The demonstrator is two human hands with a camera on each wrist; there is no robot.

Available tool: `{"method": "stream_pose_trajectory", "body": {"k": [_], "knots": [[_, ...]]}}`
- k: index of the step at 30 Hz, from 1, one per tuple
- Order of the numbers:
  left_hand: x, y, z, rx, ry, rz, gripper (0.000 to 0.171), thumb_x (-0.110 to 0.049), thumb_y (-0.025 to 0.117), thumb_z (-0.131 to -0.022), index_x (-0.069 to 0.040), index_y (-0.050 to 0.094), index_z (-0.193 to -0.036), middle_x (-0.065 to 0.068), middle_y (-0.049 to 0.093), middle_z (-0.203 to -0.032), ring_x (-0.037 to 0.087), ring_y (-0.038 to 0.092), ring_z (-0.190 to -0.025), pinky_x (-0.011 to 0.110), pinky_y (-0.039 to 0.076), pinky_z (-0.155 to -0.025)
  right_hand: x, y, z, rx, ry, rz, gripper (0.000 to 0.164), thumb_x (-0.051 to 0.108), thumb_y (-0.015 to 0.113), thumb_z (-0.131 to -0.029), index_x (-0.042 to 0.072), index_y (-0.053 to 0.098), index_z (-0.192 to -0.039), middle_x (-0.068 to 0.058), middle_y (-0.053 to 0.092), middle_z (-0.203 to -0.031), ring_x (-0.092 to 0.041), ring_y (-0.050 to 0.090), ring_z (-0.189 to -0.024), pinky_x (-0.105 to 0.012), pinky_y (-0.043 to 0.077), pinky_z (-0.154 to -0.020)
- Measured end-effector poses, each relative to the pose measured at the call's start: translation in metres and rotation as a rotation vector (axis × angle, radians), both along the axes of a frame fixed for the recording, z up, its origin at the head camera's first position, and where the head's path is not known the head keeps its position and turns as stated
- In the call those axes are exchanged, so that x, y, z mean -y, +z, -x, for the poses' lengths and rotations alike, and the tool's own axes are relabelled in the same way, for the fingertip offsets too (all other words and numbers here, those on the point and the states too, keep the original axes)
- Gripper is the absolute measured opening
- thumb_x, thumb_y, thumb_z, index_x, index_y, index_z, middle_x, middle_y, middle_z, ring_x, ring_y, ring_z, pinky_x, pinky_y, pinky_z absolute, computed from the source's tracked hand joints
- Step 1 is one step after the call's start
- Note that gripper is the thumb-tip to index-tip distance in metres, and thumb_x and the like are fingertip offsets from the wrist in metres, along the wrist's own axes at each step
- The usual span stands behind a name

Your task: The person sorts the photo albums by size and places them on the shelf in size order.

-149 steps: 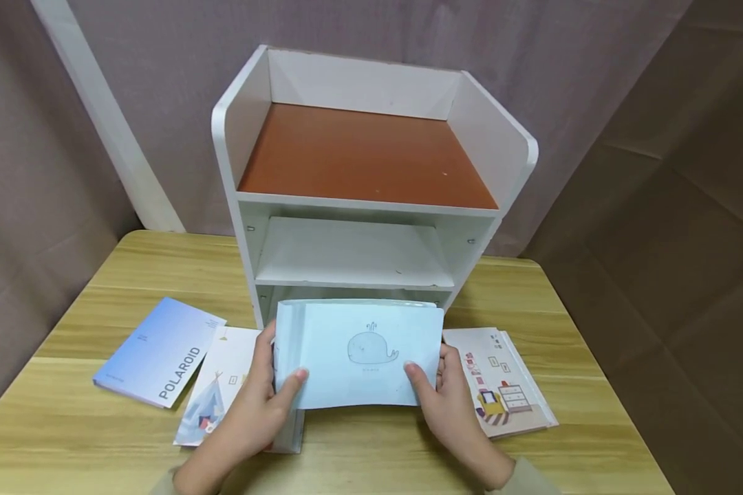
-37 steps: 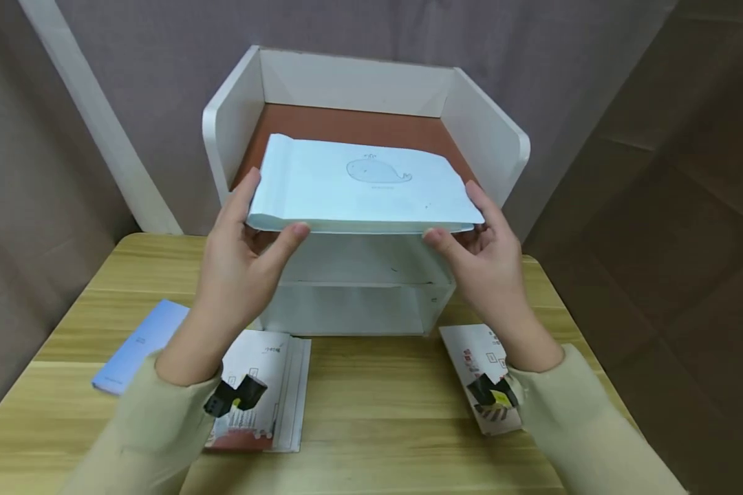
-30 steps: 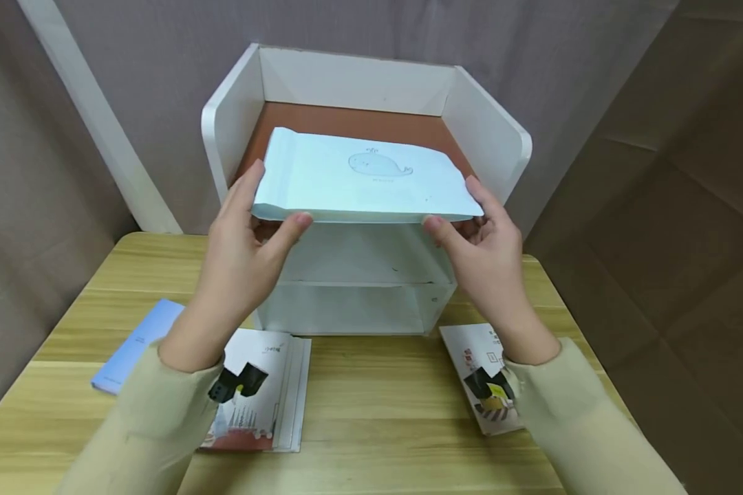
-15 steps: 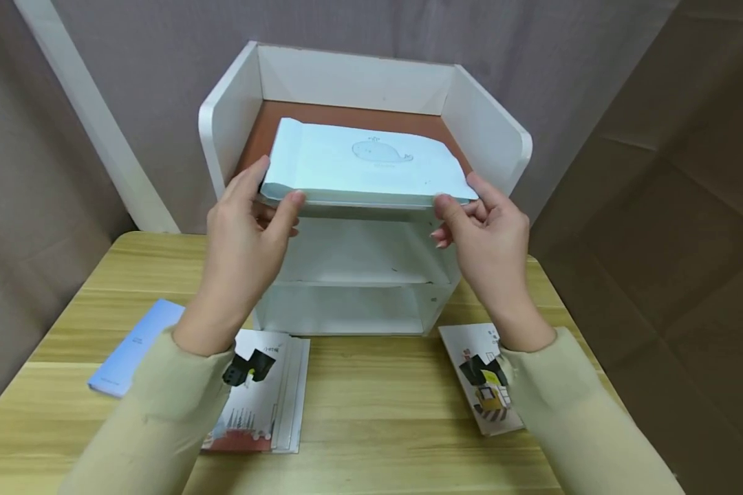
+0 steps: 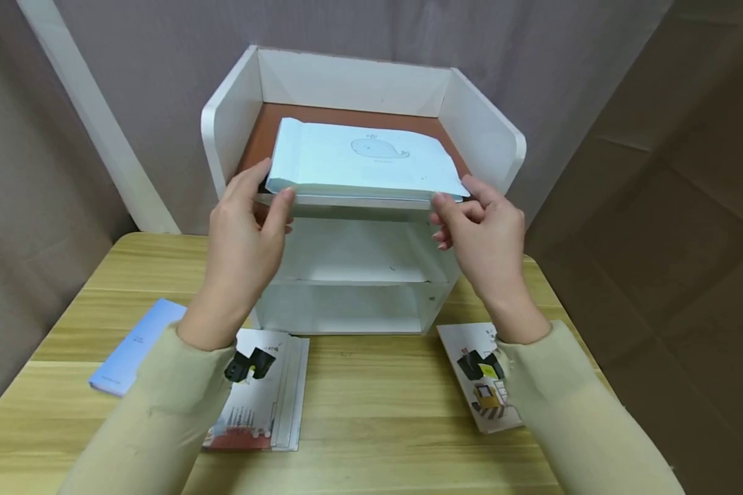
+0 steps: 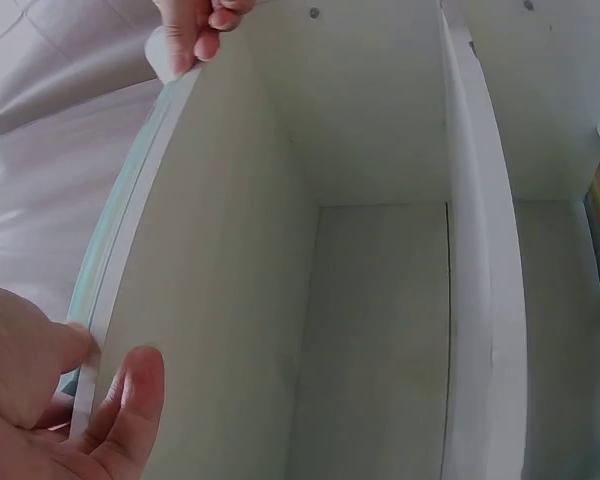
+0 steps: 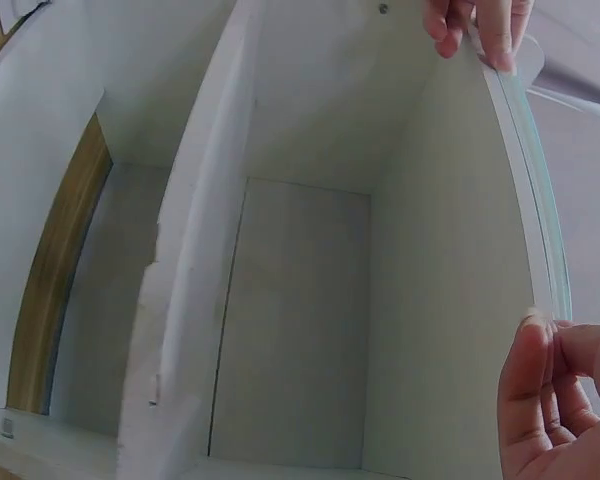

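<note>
A thick pale-blue book [image 5: 359, 158] with a whale drawing lies flat on the brown top board [image 5: 353, 115] of a white shelf unit [image 5: 359, 93], near its front edge. My left hand [image 5: 243, 240] grips its left front corner, thumb at the front edge and index finger along the side. At the right front corner my right hand [image 5: 486, 237] holds it in the same way. Other fingers hang below the board's edge, as both wrist views show. The blue book edge [image 7: 545, 190] rests along the board in the right wrist view.
Two open compartments with a middle shelf [image 5: 362, 261] lie under the top board. On the wooden table [image 5: 371, 405] are a blue book [image 5: 137, 347], several illustrated books [image 5: 263, 392] at left and another illustrated book [image 5: 464, 364] at right. Curtains hang behind and beside.
Both hands have raised the pale-blue book from in front of the shelf unit onto its top board. Over the last second it has moved backward and settled near the board's front edge.
</note>
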State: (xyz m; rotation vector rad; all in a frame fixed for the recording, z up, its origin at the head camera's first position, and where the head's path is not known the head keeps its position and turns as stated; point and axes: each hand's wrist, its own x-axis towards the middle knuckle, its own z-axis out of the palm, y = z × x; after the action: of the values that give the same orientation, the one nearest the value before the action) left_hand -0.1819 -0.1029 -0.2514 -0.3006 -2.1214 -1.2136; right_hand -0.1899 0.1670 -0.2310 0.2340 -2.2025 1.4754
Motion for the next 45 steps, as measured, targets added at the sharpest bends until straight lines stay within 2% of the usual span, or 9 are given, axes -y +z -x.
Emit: {"method": "stream_pose_trajectory", "body": {"k": [5, 9, 12, 15, 22, 29, 32, 37, 45], "knots": [[0.004, -0.011, -0.007, -0.007, -0.064, -0.028, 0.051, -0.021, 0.059, -0.097, -0.009, 0.042, -0.144, 0.006, 0.050, -0.132, 0.014, 0.061, -0.099, 0.029, 0.053, -0.084, 0.008, -0.002, -0.014, -0.054, 0.050, -0.019, 0.061, 0.018, 0.064, -0.094, 0.004, 0.036, -0.147, -0.015, 0.069, -0.091, -0.020, 0.065, -0.075, -0.025, 0.056, -0.068], [0.008, -0.025, -0.019, -0.081, -0.165, -0.062, 0.059, -0.008, 0.062, -0.094, -0.012, 0.037, -0.148, 0.001, 0.044, -0.141, 0.017, 0.059, -0.111, 0.032, 0.051, -0.092, 0.013, -0.015, -0.025, -0.151, 0.121, 0.010, 0.065, 0.006, 0.062, -0.094, 0.002, 0.027, -0.148, -0.017, 0.066, -0.104, -0.022, 0.063, -0.095, -0.025, 0.052, -0.081], [0.013, -0.039, -0.029, -0.157, -0.228, -0.047, 0.068, 0.002, 0.066, -0.088, -0.012, 0.037, -0.148, 0.001, 0.043, -0.144, 0.020, 0.058, -0.114, 0.034, 0.050, -0.093, 0.016, -0.029, -0.031, -0.227, 0.190, 0.024, 0.069, -0.004, 0.061, -0.091, -0.001, 0.022, -0.148, -0.020, 0.061, -0.111, -0.029, 0.059, -0.106, -0.033, 0.050, -0.089], [0.019, -0.054, -0.040, -0.175, -0.256, 0.008, 0.075, 0.004, 0.072, -0.083, -0.011, 0.037, -0.148, 0.002, 0.041, -0.147, 0.022, 0.057, -0.116, 0.036, 0.051, -0.093, 0.018, -0.044, -0.037, -0.260, 0.232, 0.011, 0.071, -0.010, 0.062, -0.088, -0.002, 0.024, -0.148, -0.022, 0.059, -0.114, -0.034, 0.056, -0.109, -0.043, 0.048, -0.093], [0.029, -0.088, -0.056, -0.059, -0.212, 0.169, 0.086, -0.018, 0.080, -0.078, -0.018, 0.034, -0.150, 0.001, 0.036, -0.149, 0.021, 0.053, -0.117, 0.038, 0.051, -0.091, 0.021, -0.078, -0.046, -0.125, 0.275, 0.019, 0.068, -0.007, 0.068, -0.085, -0.001, 0.034, -0.144, -0.021, 0.058, -0.118, -0.035, 0.055, -0.112, -0.051, 0.047, -0.093], [0.039, -0.114, -0.063, 0.089, -0.104, 0.301, 0.099, -0.044, 0.084, -0.071, -0.017, 0.032, -0.151, 0.006, 0.036, -0.148, 0.022, 0.051, -0.114, 0.042, 0.051, -0.082, 0.019, -0.131, -0.033, 0.066, 0.300, -0.002, 0.072, 0.021, 0.075, -0.086, 0.016, 0.035, -0.146, -0.006, 0.055, -0.126, -0.019, 0.052, -0.117, -0.038, 0.049, -0.093], [0.045, -0.124, -0.067, 0.197, -0.059, 0.340, 0.105, -0.058, 0.081, -0.068, -0.019, 0.029, -0.152, 0.006, 0.036, -0.147, 0.025, 0.051, -0.117, 0.049, 0.051, -0.080, 0.024, -0.145, -0.033, 0.162, 0.299, 0.002, 0.075, 0.030, 0.077, -0.085, 0.018, 0.035, -0.146, -0.001, 0.055, -0.125, -0.020, 0.053, -0.116, -0.038, 0.051, -0.090], [0.058, -0.140, -0.072, 0.348, -0.002, 0.403, 0.113, -0.072, 0.073, -0.065, -0.018, 0.027, -0.153, 0.013, 0.035, -0.146, 0.036, 0.043, -0.125, 0.061, 0.048, -0.080, 0.036, -0.162, -0.037, 0.283, 0.308, 0.047, 0.079, 0.038, 0.078, -0.082, 0.024, 0.033, -0.145, -0.001, 0.054, -0.124, -0.024, 0.055, -0.112, -0.039, 0.052, -0.089], [0.075, -0.162, -0.078, 0.439, 0.070, 0.465, 0.119, -0.075, 0.074, -0.062, -0.004, 0.030, -0.148, 0.023, 0.039, -0.139, 0.044, 0.042, -0.118, 0.063, 0.046, -0.077, 0.051, -0.181, -0.046, 0.371, 0.321, 0.088, 0.078, 0.039, 0.080, -0.080, 0.023, 0.036, -0.142, -0.004, 0.053, -0.124, -0.031, 0.054, -0.112, -0.044, 0.050, -0.092]]}}
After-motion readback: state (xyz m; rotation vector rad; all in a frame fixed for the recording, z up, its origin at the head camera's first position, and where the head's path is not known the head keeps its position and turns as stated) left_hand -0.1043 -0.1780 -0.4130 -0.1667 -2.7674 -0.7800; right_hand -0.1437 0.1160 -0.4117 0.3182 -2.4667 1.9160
